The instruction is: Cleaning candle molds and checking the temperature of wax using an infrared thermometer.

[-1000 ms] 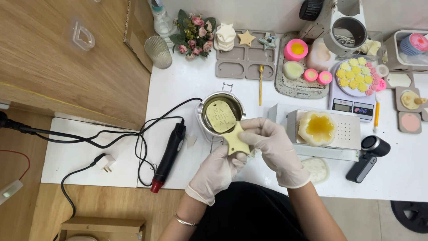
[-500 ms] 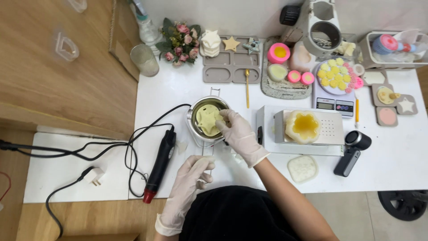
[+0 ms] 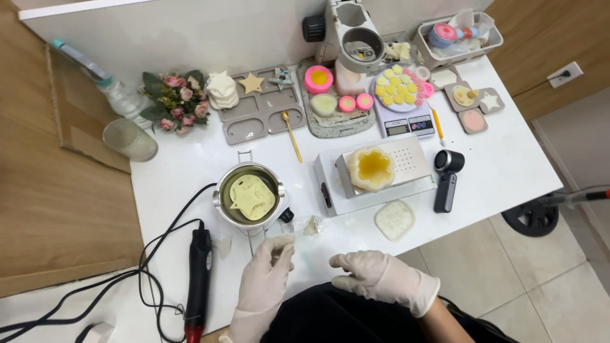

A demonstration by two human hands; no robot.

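Your white worktop [image 3: 190, 165] carries a metal pot [image 3: 249, 198] with pale wax pieces [image 3: 252, 197] inside. Your left hand [image 3: 267, 282] sits just below the pot, its grip pinched narrow on a small pale scrap [image 3: 283, 242]. Your right hand [image 3: 381, 279] hovers near the edge, grip loose, holding nothing.

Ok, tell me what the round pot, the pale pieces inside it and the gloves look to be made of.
Round pot: probably steel, with a shiny silver rim and a wire handle.
Pale pieces: likely wax or soap; matte, creamy yellow, with moulded relief.
Gloves on the left hand and right hand: thin latex or similar, whitish, wrinkled, clinging to the fingers.
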